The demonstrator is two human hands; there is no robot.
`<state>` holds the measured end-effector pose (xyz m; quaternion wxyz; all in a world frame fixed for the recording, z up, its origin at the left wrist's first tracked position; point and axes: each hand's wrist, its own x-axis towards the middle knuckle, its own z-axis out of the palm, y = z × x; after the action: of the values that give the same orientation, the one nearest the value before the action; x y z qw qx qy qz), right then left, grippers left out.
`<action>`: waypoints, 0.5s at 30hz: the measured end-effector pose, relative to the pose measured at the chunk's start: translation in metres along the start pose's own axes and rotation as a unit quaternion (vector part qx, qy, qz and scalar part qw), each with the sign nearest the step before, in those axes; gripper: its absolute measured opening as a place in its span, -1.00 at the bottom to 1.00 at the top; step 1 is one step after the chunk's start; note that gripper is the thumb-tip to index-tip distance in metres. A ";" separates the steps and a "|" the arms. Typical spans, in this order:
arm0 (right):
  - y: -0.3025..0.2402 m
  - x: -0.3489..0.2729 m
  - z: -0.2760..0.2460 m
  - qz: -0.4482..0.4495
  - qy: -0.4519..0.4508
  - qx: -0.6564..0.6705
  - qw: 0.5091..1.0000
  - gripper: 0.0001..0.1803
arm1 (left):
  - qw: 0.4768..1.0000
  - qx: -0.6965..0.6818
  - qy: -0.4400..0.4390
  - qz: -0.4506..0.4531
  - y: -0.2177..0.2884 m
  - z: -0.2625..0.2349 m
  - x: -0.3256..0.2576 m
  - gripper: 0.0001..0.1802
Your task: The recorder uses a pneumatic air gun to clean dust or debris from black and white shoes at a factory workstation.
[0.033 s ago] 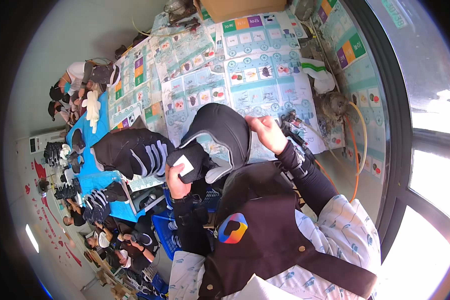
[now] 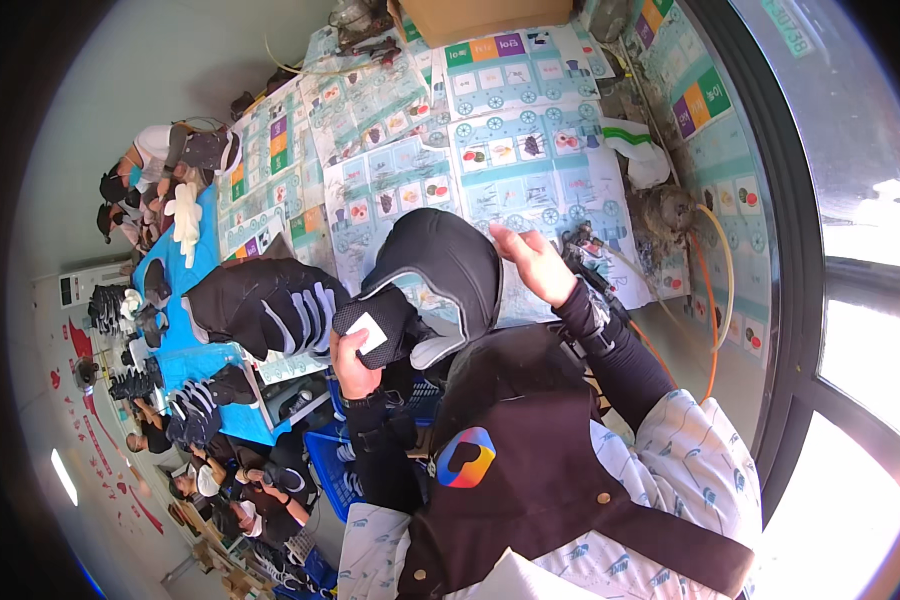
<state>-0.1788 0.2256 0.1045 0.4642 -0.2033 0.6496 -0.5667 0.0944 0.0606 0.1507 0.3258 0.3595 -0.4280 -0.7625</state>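
My left hand [image 2: 355, 368] grips a black shoe upper [image 2: 438, 245] by its mesh end, thumb on top beside a small white square [image 2: 368, 333]. The upper has a padded, rounded black body with a grey-edged opening facing me, and a pale grey flap hangs at its lower side. Just off its right edge, my right hand [image 2: 532, 262] has its fingers stretched out and holds nothing. Left of the upper, a stack of similar black uppers with grey edges [image 2: 265, 305] lies on the table.
Printed sheets [image 2: 390, 180] cover the table. Near my right forearm lie a dark tool [image 2: 595, 265] and hoses [image 2: 715, 300]. A white-and-green item [image 2: 638, 155] lies at the right edge. A cardboard box [image 2: 480, 15] stands behind. Blue crates [image 2: 328, 465] sit below left; several people work farther left.
My right hand's fingers have loosened and come slightly away from the edge of the upper. My left hand keeps its hold in the same place.
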 end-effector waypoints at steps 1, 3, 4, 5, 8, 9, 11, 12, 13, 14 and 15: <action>-0.006 0.001 -0.001 0.022 0.004 -0.005 1.000 -0.44 | 1.000 -0.003 -0.007 0.003 0.002 0.001 -0.002 -0.60; 0.006 0.009 0.002 -0.028 -0.003 0.028 0.999 -0.34 | 1.000 0.006 0.005 0.010 0.001 0.010 0.003 -0.61; -0.005 0.003 0.007 -0.069 -0.018 0.002 0.997 -0.31 | 1.000 0.005 0.030 0.008 0.002 0.015 0.005 -0.60; -0.011 -0.003 0.011 -0.110 -0.033 -0.023 0.993 -0.27 | 0.999 0.004 0.054 0.005 0.004 0.016 0.005 -0.60; -0.006 -0.019 0.019 -0.104 -0.046 -0.002 0.994 -0.12 | 0.998 0.013 0.047 -0.033 0.009 0.018 0.005 -0.63; -0.005 -0.023 0.020 -0.117 -0.044 0.000 0.992 -0.08 | 0.998 0.017 0.034 -0.046 0.010 0.022 0.005 -0.64; 0.008 -0.019 0.021 -0.112 -0.061 0.035 0.991 -0.11 | 0.997 0.022 0.048 -0.052 0.011 0.028 0.006 -0.70; 0.013 -0.015 0.018 -0.121 -0.086 0.086 0.985 -0.11 | 0.994 -0.002 0.086 -0.063 0.011 0.030 0.008 -0.72; 0.018 -0.010 0.016 -0.129 -0.112 0.136 0.976 -0.09 | 0.989 -0.026 0.125 -0.075 0.010 0.030 0.010 -0.74; 0.021 -0.006 0.013 -0.115 -0.126 0.107 0.980 -0.03 | 0.989 -0.026 0.124 -0.077 0.008 0.029 0.011 -0.74; 0.032 0.002 0.007 -0.114 -0.123 0.107 0.980 -0.03 | 0.987 -0.031 0.125 -0.091 0.005 0.026 0.014 -0.76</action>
<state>-0.1659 0.2293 0.0749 0.4920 -0.2933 0.4960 -0.6525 0.0667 0.0577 0.1608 0.3172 0.4793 -0.3252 -0.7509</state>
